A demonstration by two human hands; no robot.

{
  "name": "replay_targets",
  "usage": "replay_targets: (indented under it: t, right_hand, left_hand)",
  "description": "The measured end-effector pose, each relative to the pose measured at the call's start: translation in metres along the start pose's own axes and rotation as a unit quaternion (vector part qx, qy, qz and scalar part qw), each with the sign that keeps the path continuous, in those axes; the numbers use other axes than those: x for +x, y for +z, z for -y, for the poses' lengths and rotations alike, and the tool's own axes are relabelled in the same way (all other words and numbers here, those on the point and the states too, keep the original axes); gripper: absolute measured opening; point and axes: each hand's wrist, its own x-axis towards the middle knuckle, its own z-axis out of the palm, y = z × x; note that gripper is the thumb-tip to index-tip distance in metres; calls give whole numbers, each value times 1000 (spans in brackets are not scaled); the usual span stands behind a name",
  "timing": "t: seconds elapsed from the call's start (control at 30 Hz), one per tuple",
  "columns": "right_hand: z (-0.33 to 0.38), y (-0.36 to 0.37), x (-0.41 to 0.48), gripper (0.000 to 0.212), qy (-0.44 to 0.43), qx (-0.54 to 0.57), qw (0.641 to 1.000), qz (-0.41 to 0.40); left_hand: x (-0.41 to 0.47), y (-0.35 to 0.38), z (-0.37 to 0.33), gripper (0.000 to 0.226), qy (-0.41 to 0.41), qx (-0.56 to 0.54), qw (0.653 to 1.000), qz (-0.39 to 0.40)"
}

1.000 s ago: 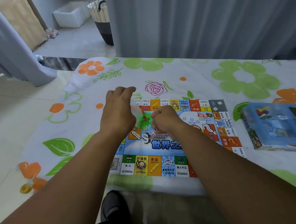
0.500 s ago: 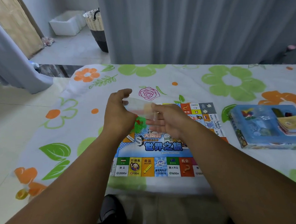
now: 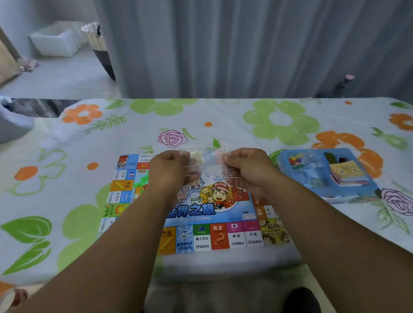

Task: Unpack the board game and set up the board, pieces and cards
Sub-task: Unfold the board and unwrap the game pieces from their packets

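The small clear plastic bag (image 3: 207, 160) pinched between the left hand (image 3: 169, 168) and right hand (image 3: 245, 166) is too blurred to show its contents, both forearms hide much of the colourful printed game board (image 3: 205, 237), and the pieces in the blue box tray (image 3: 353, 193) are indistinct.

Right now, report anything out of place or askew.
Nothing stands out. The board lies flat on the sheet, the box sits to its right, and the left hand and right hand pinch a clear bag above it.
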Motion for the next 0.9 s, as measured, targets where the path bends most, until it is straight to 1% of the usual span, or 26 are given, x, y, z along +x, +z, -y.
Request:
replay_targets:
  t: [0.1,0.23,0.4,0.53,0.6,0.67,0.7,0.73,0.8,0.83,0.87,0.9]
  right_hand:
    - [1,-23,-3,5,-7,-5,1000,-13]
    - [1,-53,-7,7,-16,-20,999,-27]
    - [-3,-83,-11,7,-10,-21,997,-71]
    - [-4,-112,-18,19,-20,-44,995,-83]
    - [-3,-125,-22,15,-23,-55,994,-88]
    - [-1,-139,-22,13,-30,-64,990,-122]
    - [0,-147,-19,13,-44,-86,983,-158]
    - [0,-155,-13,14,-66,-135,967,-205]
    - [-1,-172,-1,13,-104,-277,911,-288]
    - [-1,-177,2,13,-107,-345,879,-312]
    - [-1,-181,5,19,-104,-399,852,-323]
    - [0,-184,8,25,-100,-437,834,-322]
  left_hand:
    - [-2,18,4,7,6,-2,1000,1]
    - [-7,48,9,8,16,-6,1000,8]
    - [-15,86,16,15,16,-37,999,22]
    - [-21,112,22,19,4,-75,997,30]
    - [-24,123,27,25,8,-71,997,31]
    - [-26,135,31,27,9,-75,996,39]
    - [-27,140,33,28,7,-83,996,40]
    - [-27,144,35,28,6,-91,995,39]
    - [-26,155,39,27,4,-98,994,39]
    - [-25,159,42,26,-2,-101,994,40]
    - [-24,163,45,24,-11,-104,994,41]
    - [-23,166,48,20,-19,-107,993,42]
